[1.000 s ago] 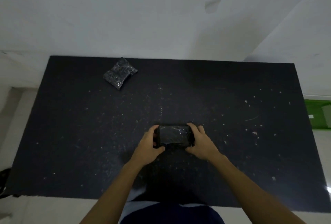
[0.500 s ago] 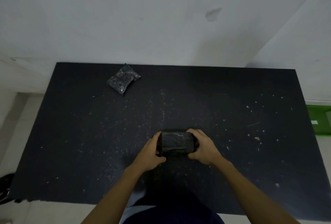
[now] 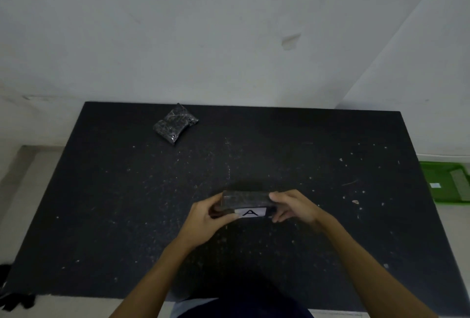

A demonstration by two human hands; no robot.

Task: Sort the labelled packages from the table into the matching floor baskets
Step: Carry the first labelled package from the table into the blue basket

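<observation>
A small black package (image 3: 244,198) is held just above the dark table (image 3: 127,203), near the front middle. Its white label with the letter A (image 3: 250,212) faces me. My left hand (image 3: 206,218) grips its left end and my right hand (image 3: 292,207) grips its right end. A second black plastic-wrapped package (image 3: 175,124) lies at the far left of the table, apart from both hands; no label shows on it.
A green basket (image 3: 447,181) stands on the floor past the table's right edge, partly cut off. Something dark lies on the floor at the lower left (image 3: 15,300). A white wall rises behind the table.
Both hands have tipped the package toward me, so the white A label now shows. The view has tilted up a little.
</observation>
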